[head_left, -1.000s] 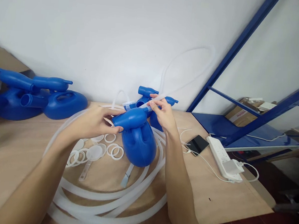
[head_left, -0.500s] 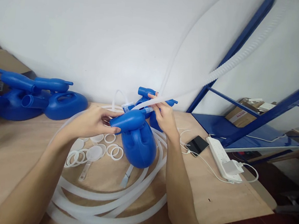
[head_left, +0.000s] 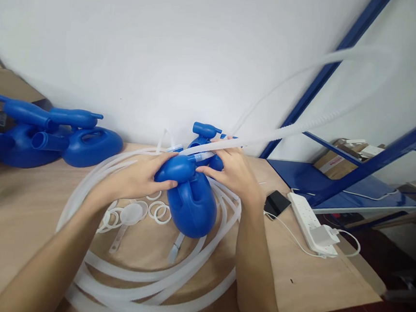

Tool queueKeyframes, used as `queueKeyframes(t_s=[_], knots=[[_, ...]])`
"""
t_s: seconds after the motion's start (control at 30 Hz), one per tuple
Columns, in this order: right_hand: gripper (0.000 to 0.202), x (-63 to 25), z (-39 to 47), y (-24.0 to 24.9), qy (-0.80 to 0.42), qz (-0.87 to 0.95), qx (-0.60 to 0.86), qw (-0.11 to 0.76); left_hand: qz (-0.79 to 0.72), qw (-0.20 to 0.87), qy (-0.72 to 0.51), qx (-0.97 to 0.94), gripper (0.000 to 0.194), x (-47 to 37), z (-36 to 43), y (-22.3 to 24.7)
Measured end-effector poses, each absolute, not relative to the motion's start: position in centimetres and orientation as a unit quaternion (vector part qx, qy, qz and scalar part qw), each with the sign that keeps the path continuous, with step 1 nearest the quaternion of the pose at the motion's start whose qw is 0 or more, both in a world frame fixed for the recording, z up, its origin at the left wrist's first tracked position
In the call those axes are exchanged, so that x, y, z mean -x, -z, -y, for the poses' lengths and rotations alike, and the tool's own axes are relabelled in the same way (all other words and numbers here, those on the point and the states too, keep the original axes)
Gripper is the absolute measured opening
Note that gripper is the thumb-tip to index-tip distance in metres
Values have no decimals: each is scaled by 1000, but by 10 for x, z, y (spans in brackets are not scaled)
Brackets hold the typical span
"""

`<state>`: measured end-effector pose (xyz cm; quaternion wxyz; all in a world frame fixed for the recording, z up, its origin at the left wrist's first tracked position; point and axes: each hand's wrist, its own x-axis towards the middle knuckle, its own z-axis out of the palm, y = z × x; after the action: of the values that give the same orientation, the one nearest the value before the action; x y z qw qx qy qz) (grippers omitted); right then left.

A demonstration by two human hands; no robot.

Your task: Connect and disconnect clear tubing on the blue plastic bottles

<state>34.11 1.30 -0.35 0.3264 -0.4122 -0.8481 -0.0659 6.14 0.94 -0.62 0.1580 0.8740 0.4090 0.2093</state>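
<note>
My left hand (head_left: 142, 174) is wrapped round a rounded blue plastic spout piece (head_left: 176, 168), thumb in front. Beneath the spout stands a blue jug with a moulded handle (head_left: 195, 213). My right hand (head_left: 236, 170) grips a translucent white tube near its clear end (head_left: 203, 156), which meets the spout's narrow nozzle; how far it sits on the nozzle I cannot tell. A white ribbed hose (head_left: 268, 134) passes over the right fingers and loops up to the right, blurred. Behind my right hand is another blue spout (head_left: 205, 129).
Coiled white hose (head_left: 151, 309) surrounds the jug on the table. Inside it lie white rings (head_left: 160, 212), a round translucent cap with a strap (head_left: 132, 213) and a tied tube end (head_left: 174, 251). More blue jugs (head_left: 94, 148) stand left; a phone (head_left: 277, 204) and power strip (head_left: 306, 223) lie right.
My left hand has shifted right and turned the spout, so its open end no longer shows. My right hand has moved slightly right and down, and the looping hose has swung lower.
</note>
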Motion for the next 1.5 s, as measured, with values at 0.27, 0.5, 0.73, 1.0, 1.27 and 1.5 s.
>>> queueKeyframes(t_s=[0.27,0.5,0.73,1.0,1.27,1.5], knots=[[43,-344,-15,1,-10,865,400,301,-446,118,-236,-855,90,-79,-9,15],[45,-337,-11,9,-8,859,418,296,-448,136,-249,-848,104,-75,-14,18],[64,-340,-36,31,-27,838,404,365,-448,155,-288,-832,95,-76,-20,27],[65,-336,-53,56,-46,803,406,433,-458,141,-308,-822,87,-78,-23,31],[32,-354,-59,45,-61,785,446,426,-429,127,-250,-859,78,-82,-11,17],[21,-360,-41,31,-192,826,393,355,-442,122,-198,-866,78,-86,-5,13]])
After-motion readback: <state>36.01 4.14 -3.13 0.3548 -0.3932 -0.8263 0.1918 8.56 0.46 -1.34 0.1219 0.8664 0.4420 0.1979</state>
